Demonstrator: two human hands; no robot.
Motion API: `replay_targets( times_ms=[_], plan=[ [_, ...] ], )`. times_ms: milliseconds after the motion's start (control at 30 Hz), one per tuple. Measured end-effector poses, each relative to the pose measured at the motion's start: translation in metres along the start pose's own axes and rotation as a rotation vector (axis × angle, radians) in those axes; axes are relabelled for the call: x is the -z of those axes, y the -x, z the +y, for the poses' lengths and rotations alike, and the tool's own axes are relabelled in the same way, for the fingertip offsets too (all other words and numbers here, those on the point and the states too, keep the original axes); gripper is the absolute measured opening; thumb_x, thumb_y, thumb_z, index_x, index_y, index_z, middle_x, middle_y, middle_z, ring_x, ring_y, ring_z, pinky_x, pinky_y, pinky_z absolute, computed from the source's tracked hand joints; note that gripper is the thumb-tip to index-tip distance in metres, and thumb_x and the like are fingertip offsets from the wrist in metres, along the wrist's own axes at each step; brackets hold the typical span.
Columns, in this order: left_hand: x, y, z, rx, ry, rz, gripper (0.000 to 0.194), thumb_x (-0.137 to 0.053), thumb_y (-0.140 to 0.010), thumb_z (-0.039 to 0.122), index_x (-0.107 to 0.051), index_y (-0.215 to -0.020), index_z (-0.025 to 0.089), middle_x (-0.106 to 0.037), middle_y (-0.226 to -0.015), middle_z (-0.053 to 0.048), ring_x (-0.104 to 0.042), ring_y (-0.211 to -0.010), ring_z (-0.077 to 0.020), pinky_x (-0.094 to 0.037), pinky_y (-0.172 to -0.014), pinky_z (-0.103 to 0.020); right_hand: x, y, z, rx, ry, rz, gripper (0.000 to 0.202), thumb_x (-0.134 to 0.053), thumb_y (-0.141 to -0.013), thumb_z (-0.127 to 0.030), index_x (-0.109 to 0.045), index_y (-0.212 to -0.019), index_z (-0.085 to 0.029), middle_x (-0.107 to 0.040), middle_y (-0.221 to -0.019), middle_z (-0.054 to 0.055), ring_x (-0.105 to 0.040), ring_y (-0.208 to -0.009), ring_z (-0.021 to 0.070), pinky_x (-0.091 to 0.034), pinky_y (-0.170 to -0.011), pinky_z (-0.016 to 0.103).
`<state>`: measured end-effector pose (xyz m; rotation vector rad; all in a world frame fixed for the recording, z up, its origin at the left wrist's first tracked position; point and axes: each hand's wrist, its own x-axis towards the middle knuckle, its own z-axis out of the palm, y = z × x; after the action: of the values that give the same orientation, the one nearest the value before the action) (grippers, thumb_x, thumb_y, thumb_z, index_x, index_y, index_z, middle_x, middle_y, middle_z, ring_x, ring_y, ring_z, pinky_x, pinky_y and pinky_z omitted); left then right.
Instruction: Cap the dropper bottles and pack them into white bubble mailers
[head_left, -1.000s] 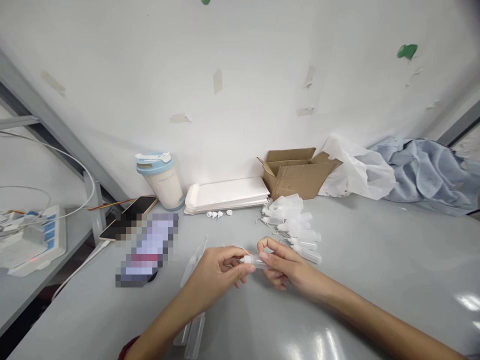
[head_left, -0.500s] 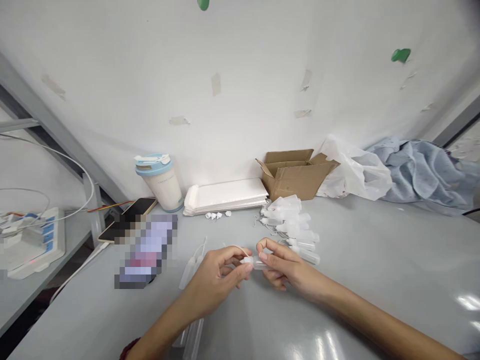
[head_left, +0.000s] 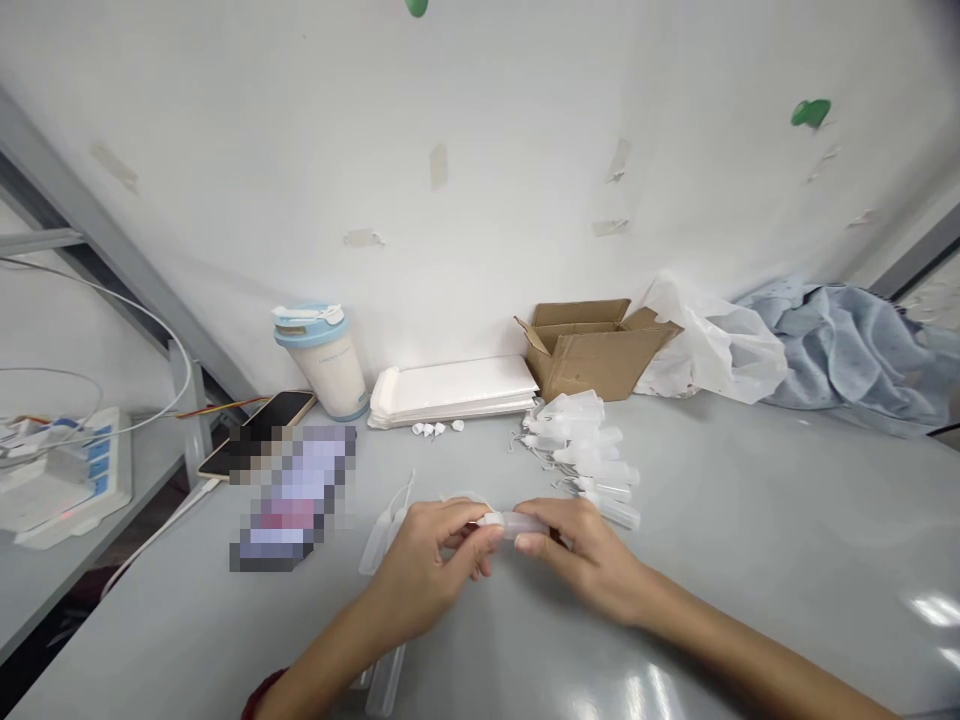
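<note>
A small translucent squeeze bottle (head_left: 517, 525) lies level between my two hands, just above the table. My left hand (head_left: 439, 550) pinches its white cap end, from which a thin white strap loops upward. The fingers of my right hand (head_left: 581, 550) are closed around the bottle's body at the other end. Similar bottles (head_left: 384, 525) lie by my left wrist, some partly hidden under that forearm. Beyond my right hand is a pile of more such bottles (head_left: 585, 445), their straps pointing left.
Several small white caps (head_left: 439, 429) lie before a stack of white padded envelopes (head_left: 457, 390). Further right are an open cardboard box (head_left: 600, 360), a white plastic bag (head_left: 712, 345) and a blue cloth (head_left: 847, 345). At left stand a lidded cup (head_left: 324, 365), two phones (head_left: 292, 500) and a power strip (head_left: 97, 470).
My right hand has gone from fingertips touching the bottle to a fuller grip around its body. My left hand stays at the cap end. The view has shifted slightly.
</note>
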<state>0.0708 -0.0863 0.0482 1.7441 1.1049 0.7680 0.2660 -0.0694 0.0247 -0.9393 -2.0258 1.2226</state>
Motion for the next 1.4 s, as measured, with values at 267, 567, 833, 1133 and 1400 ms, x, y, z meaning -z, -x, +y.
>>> replay_targets(
  times_ms=[267,567,833,1133,1400],
  plan=[
    [-0.003,-0.002,-0.003,0.014,-0.086,0.058,0.025,-0.047,-0.088,0.033,-0.062,-0.075,0.018,-0.065,-0.069,-0.002,-0.060,-0.064,-0.0137,-0.046,-0.059,-0.021,0.009,-0.004,-0.006,-0.132,-0.310,-0.080,0.028,-0.052,-0.087,-0.041,-0.064,-0.087,-0.016,-0.050,-0.060,-0.002,-0.042,-0.055,0.0105,-0.030,-0.053,0.024],
    [-0.001,-0.001,-0.001,0.201,0.008,-0.082,0.042,-0.034,-0.091,0.044,-0.054,-0.066,0.017,-0.050,-0.052,0.004,-0.049,-0.046,-0.0109,-0.038,-0.049,-0.021,-0.005,0.004,0.004,0.090,0.294,0.033,0.027,-0.036,-0.095,-0.039,-0.053,-0.096,-0.018,-0.061,-0.080,0.007,-0.053,-0.067,0.0184,-0.037,-0.061,0.029],
    [0.000,0.005,-0.004,-0.120,-0.391,-0.059,0.029,-0.036,-0.094,0.031,-0.049,-0.070,0.020,-0.054,-0.063,0.002,-0.048,-0.058,-0.0129,-0.036,-0.061,-0.024,-0.001,0.001,-0.003,-0.225,-0.273,-0.181,0.048,-0.032,-0.090,-0.059,-0.041,-0.065,-0.019,-0.032,-0.053,-0.006,-0.028,-0.047,0.0086,-0.023,-0.045,0.023],
    [0.018,-0.003,-0.004,-0.145,-0.384,-0.040,0.019,-0.047,-0.090,0.034,-0.060,-0.096,0.022,-0.064,-0.090,-0.004,-0.057,-0.081,-0.0180,-0.044,-0.073,-0.027,0.002,-0.003,-0.002,-0.334,-0.357,-0.103,0.053,-0.038,-0.085,-0.064,-0.050,-0.065,-0.017,-0.031,-0.049,-0.007,-0.028,-0.045,0.0084,-0.022,-0.045,0.023],
    [0.082,-0.020,-0.041,-0.064,-0.653,0.305,0.034,-0.032,-0.091,0.031,-0.060,-0.105,0.018,-0.062,-0.116,-0.010,-0.055,-0.109,-0.0239,-0.042,-0.095,-0.040,0.030,-0.005,-0.002,-0.025,0.336,0.376,0.035,-0.033,-0.095,-0.043,-0.056,-0.082,-0.020,-0.050,-0.068,0.002,-0.045,-0.062,0.0169,-0.033,-0.057,0.028]
  ],
)
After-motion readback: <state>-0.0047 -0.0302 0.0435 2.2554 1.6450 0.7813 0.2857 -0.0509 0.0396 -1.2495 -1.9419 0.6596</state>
